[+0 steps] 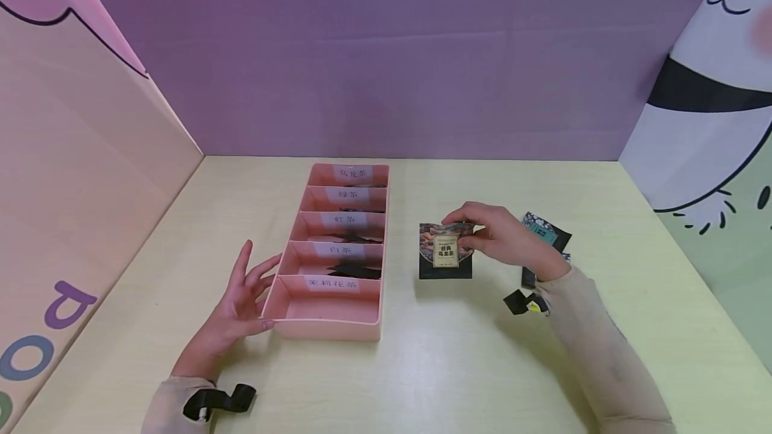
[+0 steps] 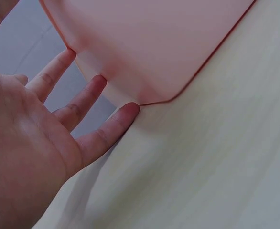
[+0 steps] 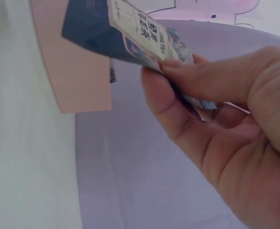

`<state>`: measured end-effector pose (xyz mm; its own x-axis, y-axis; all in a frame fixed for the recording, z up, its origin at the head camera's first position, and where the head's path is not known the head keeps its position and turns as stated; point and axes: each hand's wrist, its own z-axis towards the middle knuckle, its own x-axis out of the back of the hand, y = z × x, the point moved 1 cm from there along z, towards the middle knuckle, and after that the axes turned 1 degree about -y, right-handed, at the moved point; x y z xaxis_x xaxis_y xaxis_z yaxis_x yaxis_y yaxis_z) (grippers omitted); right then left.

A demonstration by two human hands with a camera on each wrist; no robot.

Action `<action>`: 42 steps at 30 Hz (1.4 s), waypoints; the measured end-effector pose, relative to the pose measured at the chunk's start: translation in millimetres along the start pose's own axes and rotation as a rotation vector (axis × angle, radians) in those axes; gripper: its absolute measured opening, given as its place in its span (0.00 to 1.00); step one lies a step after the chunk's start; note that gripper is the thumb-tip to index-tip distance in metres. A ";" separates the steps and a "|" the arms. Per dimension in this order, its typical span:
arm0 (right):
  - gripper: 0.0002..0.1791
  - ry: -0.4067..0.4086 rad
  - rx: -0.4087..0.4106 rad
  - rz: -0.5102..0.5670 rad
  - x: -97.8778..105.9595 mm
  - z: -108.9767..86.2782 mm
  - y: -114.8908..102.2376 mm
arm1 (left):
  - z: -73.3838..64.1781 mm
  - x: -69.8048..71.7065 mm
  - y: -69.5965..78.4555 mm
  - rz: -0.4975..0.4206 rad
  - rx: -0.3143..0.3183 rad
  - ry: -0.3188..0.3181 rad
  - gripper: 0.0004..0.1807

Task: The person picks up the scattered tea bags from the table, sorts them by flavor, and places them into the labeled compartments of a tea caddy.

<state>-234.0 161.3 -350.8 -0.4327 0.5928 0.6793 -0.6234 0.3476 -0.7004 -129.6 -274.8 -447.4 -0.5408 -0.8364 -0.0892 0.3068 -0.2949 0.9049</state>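
My right hand [image 1: 503, 236] pinches a dark tea sachet [image 1: 445, 250] by its right side between thumb and fingers, above the table to the right of a pink box. In the right wrist view the sachet [image 3: 145, 31] is tilted, its cream label facing the thumb. The pink divided box [image 1: 326, 330] has a row of labelled compartments. Dark sachets [image 1: 356, 269] lie in the farther compartments; the nearest one shows only its bare floor. My left hand [image 1: 238, 307] has its fingers spread, and its fingertips touch the box's left side, as the left wrist view also shows.
More tea sachets [image 1: 545, 232] lie on the table [image 1: 458, 367] behind the right wrist, partly hidden by it. A purple wall [image 1: 410, 86] closes the back, with printed panels at left and right. Black straps [image 1: 220, 400] sit on both wrists.
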 end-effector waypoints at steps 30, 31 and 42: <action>0.15 0.326 0.004 -0.128 10.0 132.6 -6.9 | 2.5 3.0 1.4 -0.032 -0.056 -0.058 0.65; 0.15 0.341 0.008 -0.130 8.9 136.8 -5.5 | 2.6 3.0 1.3 -0.031 -0.051 -0.055 0.65; 0.10 0.348 0.140 -0.254 -16.8 165.0 17.5 | 0.3 2.2 -3.5 -0.023 -0.052 -0.040 0.64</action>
<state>-345.1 37.5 -338.4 -0.0249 0.7187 0.6949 -0.7737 0.4263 -0.4686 -132.1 -275.4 -450.7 -0.5789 -0.8102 -0.0920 0.3338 -0.3384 0.8798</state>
